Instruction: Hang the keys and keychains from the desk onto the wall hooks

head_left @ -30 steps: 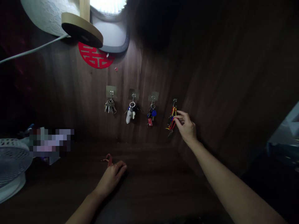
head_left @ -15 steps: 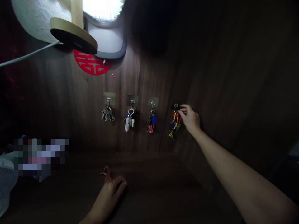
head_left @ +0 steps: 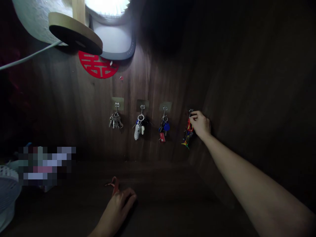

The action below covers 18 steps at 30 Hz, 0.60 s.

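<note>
Reading the head feed from my console. Where's the right hand (head_left: 200,125) sitting?

Up against the wall (head_left: 237,75). Its thumb and first finger are pinched narrow at the top of the rightmost hook (head_left: 190,112) in a row of four.

Is it holding anything?

I can't tell whether it has a real grip. The fingertips are right at the hook's ring, and a bundle (head_left: 188,133) of red, yellow and blue cords hangs from that hook, just beside the palm.

And the left hand (head_left: 116,210)?

Low on the desk (head_left: 172,187), palm down, fingers loosely curled. I see nothing held in it. A red cord (head_left: 114,185) lies looped just past the knuckles, and from here I can't tell whether they touch.

What else do you have on the wall?

Three key bunches (head_left: 115,120) hang to the left of the bundle, each on its own hook with a square adhesive pad. The first is plain metal keys, the middle one has a white fob, and the third has blue and red tags. Higher up there's a red paper emblem (head_left: 98,65) under the round base of a lamp (head_left: 74,33).

Anything low down?

A white fan (head_left: 7,194) at the left edge, and a pixelated patch above it hiding whatever's there.
</note>
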Each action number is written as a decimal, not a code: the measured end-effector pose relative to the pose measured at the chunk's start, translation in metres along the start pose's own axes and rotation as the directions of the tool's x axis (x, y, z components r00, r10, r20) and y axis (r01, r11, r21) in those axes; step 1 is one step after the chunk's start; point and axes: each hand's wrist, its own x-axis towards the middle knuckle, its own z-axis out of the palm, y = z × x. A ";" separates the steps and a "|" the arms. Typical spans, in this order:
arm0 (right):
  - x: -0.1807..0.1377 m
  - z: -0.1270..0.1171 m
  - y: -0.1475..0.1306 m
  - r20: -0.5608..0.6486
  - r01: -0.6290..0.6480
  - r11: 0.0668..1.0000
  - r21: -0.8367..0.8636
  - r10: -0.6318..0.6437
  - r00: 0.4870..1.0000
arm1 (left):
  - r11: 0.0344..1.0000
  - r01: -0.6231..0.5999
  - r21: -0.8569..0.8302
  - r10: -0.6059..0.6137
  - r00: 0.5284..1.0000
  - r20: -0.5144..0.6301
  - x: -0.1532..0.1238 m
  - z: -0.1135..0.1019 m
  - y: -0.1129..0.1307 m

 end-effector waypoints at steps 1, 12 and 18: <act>-0.002 0.001 0.000 -0.005 -0.007 1.000 0.011 0.007 1.000 | 1.000 0.000 -0.002 0.000 1.000 0.002 0.000 0.000 0.000; -0.035 0.004 0.023 0.023 -0.048 0.990 0.133 0.045 0.999 | 1.000 0.008 0.015 -0.008 1.000 -0.003 -0.001 -0.004 0.004; -0.066 0.000 0.026 0.020 -0.040 0.977 0.211 0.037 0.999 | 0.998 -0.034 0.049 0.035 0.999 -0.018 -0.002 -0.004 0.002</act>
